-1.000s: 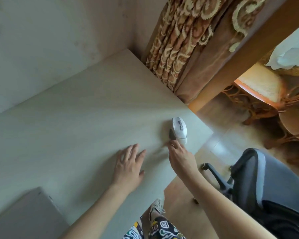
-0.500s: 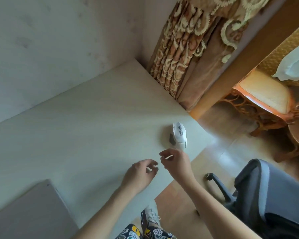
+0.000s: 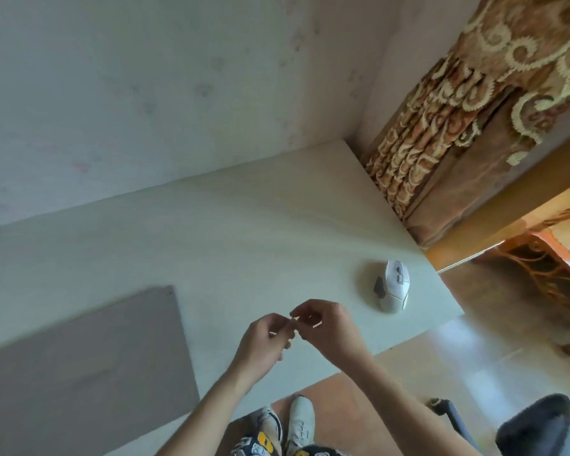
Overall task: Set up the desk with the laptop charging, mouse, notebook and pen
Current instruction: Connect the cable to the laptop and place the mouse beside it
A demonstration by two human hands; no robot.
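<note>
A white mouse with a dark side patch lies near the right end of the pale desk. On the desk's front left lies a grey closed laptop. My left hand and my right hand hover together over the front edge, left of the mouse and apart from it. Their curled fingertips meet at one spot. A small pale bit shows between them; I cannot make out whether it is an object. No notebook, pen or charger is in view.
The desk stands in a corner, with a wall behind it and a patterned brown curtain at its right end. A dark office chair is at lower right, and wicker furniture beyond it. My shoes show below the desk edge.
My right hand has left the mouse and drawn back left. My left hand has lifted off the desk and curled. Both now meet fingertip to fingertip. The view has swung left, showing more of the laptop.
</note>
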